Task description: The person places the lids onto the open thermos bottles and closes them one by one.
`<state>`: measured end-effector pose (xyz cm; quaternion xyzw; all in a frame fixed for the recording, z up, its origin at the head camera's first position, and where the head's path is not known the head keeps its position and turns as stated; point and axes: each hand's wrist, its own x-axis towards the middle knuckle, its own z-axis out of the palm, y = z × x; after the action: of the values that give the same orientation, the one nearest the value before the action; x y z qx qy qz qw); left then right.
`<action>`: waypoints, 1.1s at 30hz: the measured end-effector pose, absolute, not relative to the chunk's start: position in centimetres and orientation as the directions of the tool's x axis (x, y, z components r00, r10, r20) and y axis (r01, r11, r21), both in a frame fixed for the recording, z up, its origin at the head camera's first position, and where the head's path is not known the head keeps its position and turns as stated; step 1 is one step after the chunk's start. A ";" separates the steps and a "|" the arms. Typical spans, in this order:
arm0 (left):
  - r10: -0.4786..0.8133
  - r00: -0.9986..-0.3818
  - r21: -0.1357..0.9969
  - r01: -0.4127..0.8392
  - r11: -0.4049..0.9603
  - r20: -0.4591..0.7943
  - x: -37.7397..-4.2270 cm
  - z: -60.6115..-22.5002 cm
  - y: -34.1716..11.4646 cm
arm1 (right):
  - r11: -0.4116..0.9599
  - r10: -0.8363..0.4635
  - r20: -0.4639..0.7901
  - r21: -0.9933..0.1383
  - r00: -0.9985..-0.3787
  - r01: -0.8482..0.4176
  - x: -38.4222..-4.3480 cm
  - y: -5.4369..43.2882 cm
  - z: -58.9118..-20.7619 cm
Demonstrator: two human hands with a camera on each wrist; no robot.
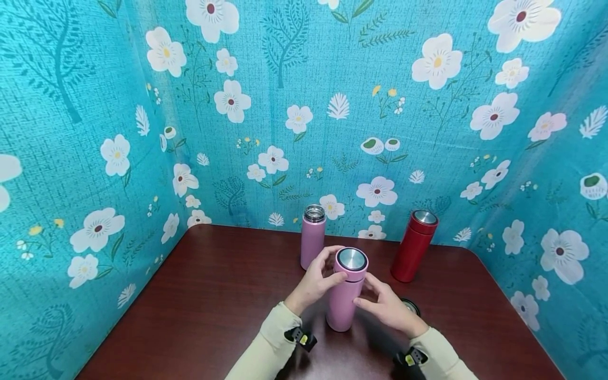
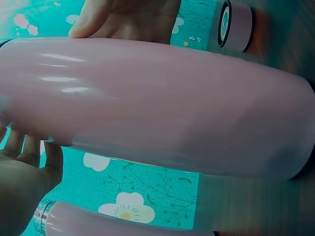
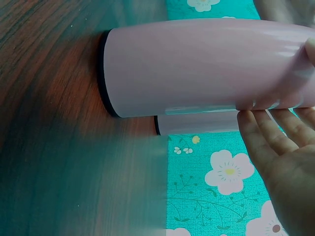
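1. So the left hand (image 1: 315, 284) has a grip on the cap (image 1: 352, 259) of a pink bottle (image 1: 343, 306), thumb across the front near the cap's lower edge, fingers round the far side.
2. Right hand (image 1: 388, 309) is holding the same bottle by the body, a bit below the cap, thumb on one side and fingertips on the other.
3. Bottle's pretty much upright, between the two hands, around the middle of the table (image 1: 228, 295). Can't really tell if its base touches the wood.
4. Just past the right hand there's a loose cap (image 2: 238, 25) on the table, pink with black edges. The hand partly hides it in the head view.
5. Behind and a bit left of the held bottle: an uncapped pink bottle (image 1: 312, 240), standing, shiny metal neck showing.
6. Back right, well apart from that one, a red bottle (image 1: 414, 248) stands with its cap on.
7. Table's dark reddish brown, and there's turquoise fabric (image 1: 266, 126) with white flowers all round behind it.
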<state>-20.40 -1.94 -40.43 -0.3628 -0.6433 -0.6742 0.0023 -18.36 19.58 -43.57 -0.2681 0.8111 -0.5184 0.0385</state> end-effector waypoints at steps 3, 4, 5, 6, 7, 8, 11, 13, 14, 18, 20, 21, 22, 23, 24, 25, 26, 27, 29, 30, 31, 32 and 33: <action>0.473 -0.722 0.859 0.474 -0.192 0.504 -20.4 -40.5 -2.0 | 0.319 -0.475 0.217 -0.861 -0.853 -0.396 -18.3 19.6 -43.6; 0.475 -0.722 0.860 0.473 -0.192 0.503 -20.4 -40.5 -2.0 | 0.320 -0.474 0.216 -0.861 -0.854 -0.395 -18.3 19.6 -43.6; 0.475 -0.723 0.861 0.473 -0.187 0.501 -20.5 -40.5 -2.0 | 0.320 -0.473 0.216 -0.861 -0.854 -0.395 -18.3 19.6 -43.5; 0.473 -0.727 0.863 0.472 -0.180 0.497 -20.5 -40.5 -2.0 | 0.322 -0.471 0.214 -0.862 -0.856 -0.393 -18.3 19.6 -43.5; 0.471 -0.733 0.866 0.470 -0.171 0.491 -20.5 -40.5 -2.0 | 0.321 -0.471 0.214 -0.862 -0.856 -0.393 -18.3 19.6 -43.5; 0.468 -0.740 0.869 0.467 -0.161 0.484 -20.5 -40.5 -2.0 | 0.321 -0.471 0.215 -0.862 -0.855 -0.393 -18.3 19.6 -43.5; 0.454 -0.761 0.880 0.458 -0.129 0.462 -20.5 -40.4 -2.0 | 0.320 -0.473 0.218 -0.860 -0.854 -0.397 -18.3 19.6 -43.6; 0.447 -0.770 0.884 0.453 -0.118 0.454 -20.5 -40.4 -1.9 | 0.317 -0.475 0.215 -0.863 -0.853 -0.394 -18.4 19.6 -43.6; 0.445 -0.773 0.885 0.452 -0.116 0.453 -20.5 -40.4 -1.9 | 0.318 -0.474 0.210 -0.865 -0.855 -0.389 -18.4 19.6 -43.7; 0.442 -0.773 0.884 0.453 -0.117 0.455 -20.5 -40.5 -1.9 | 0.318 -0.474 0.193 -0.872 -0.859 -0.372 -18.3 19.6 -43.7; 0.442 -0.769 0.880 0.460 -0.119 0.461 -20.5 -40.6 -1.9 | 0.321 -0.472 0.191 -0.872 -0.861 -0.369 -18.3 19.6 -43.8; 0.443 -0.766 0.878 0.463 -0.123 0.466 -20.5 -40.6 -1.9 | 0.320 -0.472 0.192 -0.872 -0.860 -0.371 -18.3 19.6 -43.8; 0.445 -0.763 0.876 0.465 -0.127 0.469 -20.5 -40.6 -1.9 | 0.321 -0.473 0.194 -0.871 -0.860 -0.373 -18.3 19.6 -43.8; 0.446 -0.760 0.875 0.467 -0.131 0.472 -20.5 -40.6 -1.9 | 0.322 -0.473 0.195 -0.870 -0.859 -0.374 -18.4 19.6 -43.8; 0.448 -0.756 0.872 0.469 -0.138 0.477 -20.5 -40.7 -1.9 | 0.322 -0.474 0.197 -0.868 -0.858 -0.377 -18.4 19.6 -43.8; 0.450 -0.752 0.871 0.470 -0.146 0.481 -20.5 -40.7 -1.9 | 0.323 -0.474 0.200 -0.867 -0.858 -0.381 -18.4 19.6 -43.9; 0.453 -0.749 0.869 0.470 -0.152 0.484 -20.6 -40.7 -1.9 | 0.322 -0.474 0.202 -0.866 -0.857 -0.382 -18.4 19.6 -43.9; 0.457 -0.745 0.869 0.469 -0.159 0.486 -20.6 -40.8 -1.9 | 0.320 -0.475 0.205 -0.865 -0.856 -0.385 -18.5 19.6 -43.8; 0.465 -0.738 0.867 0.471 -0.164 0.489 -20.7 -40.8 -2.0 | 0.317 -0.475 0.212 -0.864 -0.854 -0.391 -18.5 19.6 -43.8; 0.469 -0.733 0.865 0.474 -0.166 0.492 -20.7 -40.8 -2.0 | 0.313 -0.475 0.218 -0.863 -0.852 -0.396 -18.6 19.6 -43.8; 0.473 -0.730 0.864 0.476 -0.166 0.493 -20.8 -40.8 -2.0 | 0.310 -0.475 0.223 -0.863 -0.851 -0.399 -18.6 19.6 -43.8; 0.476 -0.727 0.862 0.478 -0.165 0.495 -20.8 -40.8 -2.0 | 0.305 -0.476 0.227 -0.864 -0.849 -0.402 -18.6 19.6 -43.8; 0.478 -0.726 0.862 0.480 -0.164 0.495 -20.8 -40.8 -2.0 | 0.302 -0.478 0.234 -0.862 -0.847 -0.408 -18.6 19.6 -43.8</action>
<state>-20.80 -2.04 -40.80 -0.3702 -0.6467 -0.6669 0.0006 -18.61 19.65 -43.82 -0.2747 0.8060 -0.5232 0.0334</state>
